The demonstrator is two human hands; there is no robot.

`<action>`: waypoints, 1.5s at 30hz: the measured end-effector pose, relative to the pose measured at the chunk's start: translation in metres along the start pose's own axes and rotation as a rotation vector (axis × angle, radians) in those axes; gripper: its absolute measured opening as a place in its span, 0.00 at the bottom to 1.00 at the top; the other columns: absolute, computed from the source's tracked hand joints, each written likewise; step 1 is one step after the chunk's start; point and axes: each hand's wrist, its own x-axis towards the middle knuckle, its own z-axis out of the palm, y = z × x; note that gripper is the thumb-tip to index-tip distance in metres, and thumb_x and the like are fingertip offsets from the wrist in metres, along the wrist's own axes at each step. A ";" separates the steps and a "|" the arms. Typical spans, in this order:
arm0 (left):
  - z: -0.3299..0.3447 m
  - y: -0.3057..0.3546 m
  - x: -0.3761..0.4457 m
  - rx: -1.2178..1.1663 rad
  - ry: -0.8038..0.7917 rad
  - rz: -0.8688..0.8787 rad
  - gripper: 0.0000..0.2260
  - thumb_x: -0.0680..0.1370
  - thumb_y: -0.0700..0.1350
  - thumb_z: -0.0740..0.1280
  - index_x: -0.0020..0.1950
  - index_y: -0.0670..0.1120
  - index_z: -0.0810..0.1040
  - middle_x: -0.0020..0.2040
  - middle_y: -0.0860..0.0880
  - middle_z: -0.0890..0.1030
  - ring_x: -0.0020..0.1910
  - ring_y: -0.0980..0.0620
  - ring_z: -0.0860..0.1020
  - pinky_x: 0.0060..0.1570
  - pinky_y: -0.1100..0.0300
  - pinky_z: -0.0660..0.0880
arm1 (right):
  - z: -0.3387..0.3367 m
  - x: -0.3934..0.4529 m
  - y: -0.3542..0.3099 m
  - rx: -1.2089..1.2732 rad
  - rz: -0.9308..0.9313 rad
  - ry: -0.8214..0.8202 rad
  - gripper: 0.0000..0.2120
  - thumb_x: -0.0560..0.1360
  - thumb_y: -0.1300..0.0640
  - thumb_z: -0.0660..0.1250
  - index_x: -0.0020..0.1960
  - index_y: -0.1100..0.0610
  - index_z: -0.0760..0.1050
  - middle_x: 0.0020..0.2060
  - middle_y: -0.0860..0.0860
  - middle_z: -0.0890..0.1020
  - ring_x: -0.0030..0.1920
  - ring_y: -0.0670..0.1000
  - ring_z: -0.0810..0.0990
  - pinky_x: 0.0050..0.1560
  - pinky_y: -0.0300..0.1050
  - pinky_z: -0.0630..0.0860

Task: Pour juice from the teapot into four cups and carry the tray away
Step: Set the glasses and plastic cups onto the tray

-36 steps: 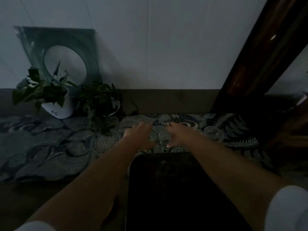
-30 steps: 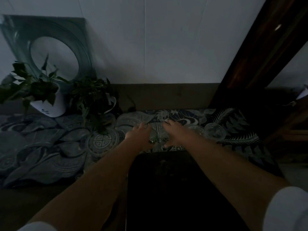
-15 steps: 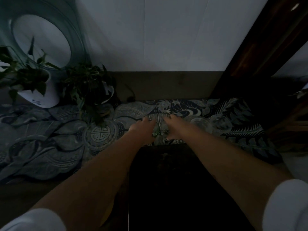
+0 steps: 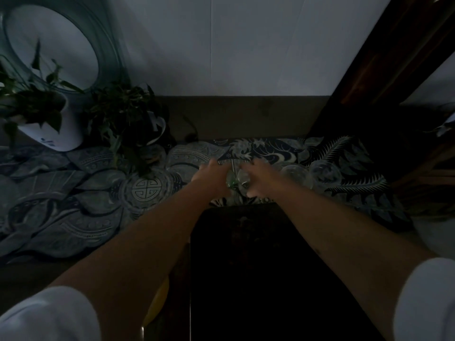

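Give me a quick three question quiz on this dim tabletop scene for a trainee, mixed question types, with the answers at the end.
1. True or false: both hands are reaching out over the patterned cloth.
2. Multiple choice: the two clear glass cups not being touched sit A) to the right of the right hand, B) beside the white plant pot, C) on the dark tray.
3. Fill in: the left hand and right hand close on small ____ items between them.

Key: 1 true; 2 A; 3 glass
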 end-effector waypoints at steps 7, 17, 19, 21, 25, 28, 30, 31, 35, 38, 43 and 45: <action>-0.015 0.007 -0.034 0.027 0.045 0.008 0.37 0.68 0.57 0.72 0.74 0.55 0.60 0.69 0.42 0.64 0.67 0.34 0.66 0.59 0.40 0.73 | -0.017 -0.031 0.004 0.002 -0.056 0.038 0.44 0.65 0.52 0.76 0.75 0.51 0.58 0.67 0.59 0.66 0.66 0.62 0.69 0.58 0.55 0.75; 0.005 0.045 -0.099 0.030 0.027 0.038 0.38 0.65 0.56 0.74 0.71 0.54 0.61 0.67 0.40 0.65 0.62 0.33 0.70 0.55 0.41 0.75 | -0.004 -0.108 0.021 -0.112 -0.092 0.056 0.42 0.64 0.49 0.77 0.73 0.48 0.61 0.70 0.56 0.66 0.66 0.60 0.71 0.56 0.53 0.74; 0.012 0.056 -0.112 0.025 0.033 0.025 0.39 0.65 0.56 0.74 0.72 0.55 0.60 0.66 0.40 0.65 0.62 0.34 0.71 0.55 0.41 0.75 | 0.001 -0.125 0.029 -0.099 -0.113 0.043 0.42 0.63 0.49 0.76 0.73 0.47 0.61 0.69 0.55 0.67 0.64 0.60 0.72 0.54 0.52 0.74; 0.021 0.068 -0.127 0.010 0.047 0.023 0.40 0.65 0.55 0.74 0.73 0.55 0.60 0.66 0.40 0.65 0.62 0.34 0.71 0.56 0.42 0.75 | 0.008 -0.142 0.037 -0.111 -0.140 0.036 0.43 0.62 0.47 0.76 0.72 0.46 0.62 0.67 0.56 0.68 0.62 0.60 0.73 0.53 0.53 0.75; 0.042 0.091 -0.151 -0.018 0.031 0.040 0.42 0.64 0.55 0.74 0.74 0.55 0.60 0.69 0.40 0.65 0.64 0.34 0.70 0.60 0.42 0.73 | 0.024 -0.173 0.056 -0.071 -0.210 0.024 0.41 0.60 0.47 0.77 0.70 0.49 0.65 0.64 0.58 0.70 0.62 0.61 0.74 0.55 0.54 0.76; 0.060 0.109 -0.167 -0.027 -0.007 0.022 0.42 0.66 0.55 0.74 0.76 0.55 0.58 0.69 0.40 0.64 0.65 0.34 0.69 0.61 0.44 0.72 | 0.038 -0.191 0.070 -0.085 -0.204 -0.047 0.42 0.61 0.46 0.76 0.71 0.46 0.61 0.65 0.58 0.68 0.62 0.64 0.71 0.57 0.57 0.75; 0.072 0.121 -0.177 -0.038 -0.031 0.013 0.42 0.66 0.55 0.74 0.76 0.54 0.57 0.70 0.41 0.63 0.66 0.35 0.68 0.62 0.45 0.72 | 0.049 -0.201 0.076 -0.098 -0.194 -0.081 0.43 0.62 0.46 0.76 0.72 0.45 0.60 0.64 0.57 0.67 0.62 0.64 0.71 0.57 0.57 0.74; 0.078 0.126 -0.181 -0.042 -0.046 0.011 0.43 0.66 0.55 0.74 0.76 0.54 0.57 0.70 0.41 0.62 0.66 0.35 0.68 0.62 0.44 0.72 | 0.054 -0.206 0.079 -0.096 -0.194 -0.095 0.43 0.62 0.46 0.76 0.72 0.45 0.60 0.64 0.57 0.67 0.63 0.64 0.70 0.58 0.57 0.74; 0.100 0.141 -0.196 -0.044 -0.080 -0.010 0.42 0.66 0.56 0.74 0.76 0.55 0.57 0.68 0.42 0.63 0.65 0.34 0.68 0.61 0.42 0.72 | 0.071 -0.224 0.090 -0.092 -0.211 -0.154 0.42 0.63 0.46 0.76 0.72 0.45 0.59 0.65 0.56 0.66 0.63 0.64 0.70 0.59 0.59 0.74; 0.114 0.150 -0.208 -0.045 -0.073 -0.025 0.42 0.67 0.56 0.74 0.75 0.55 0.57 0.68 0.42 0.63 0.64 0.34 0.68 0.61 0.43 0.72 | 0.084 -0.237 0.097 -0.080 -0.199 -0.161 0.43 0.63 0.47 0.76 0.73 0.46 0.58 0.66 0.56 0.65 0.64 0.64 0.68 0.59 0.59 0.74; 0.129 0.162 -0.221 -0.045 -0.083 -0.036 0.42 0.67 0.56 0.75 0.76 0.56 0.56 0.69 0.42 0.62 0.66 0.35 0.67 0.61 0.44 0.72 | 0.096 -0.255 0.105 -0.065 -0.186 -0.148 0.43 0.64 0.48 0.76 0.73 0.46 0.58 0.66 0.56 0.64 0.64 0.64 0.68 0.59 0.59 0.74; 0.132 0.167 -0.223 -0.057 -0.086 -0.050 0.42 0.67 0.55 0.75 0.75 0.56 0.56 0.69 0.42 0.62 0.66 0.35 0.66 0.62 0.43 0.72 | 0.099 -0.260 0.108 -0.053 -0.177 -0.138 0.43 0.64 0.49 0.76 0.73 0.46 0.58 0.66 0.56 0.64 0.64 0.64 0.67 0.58 0.59 0.74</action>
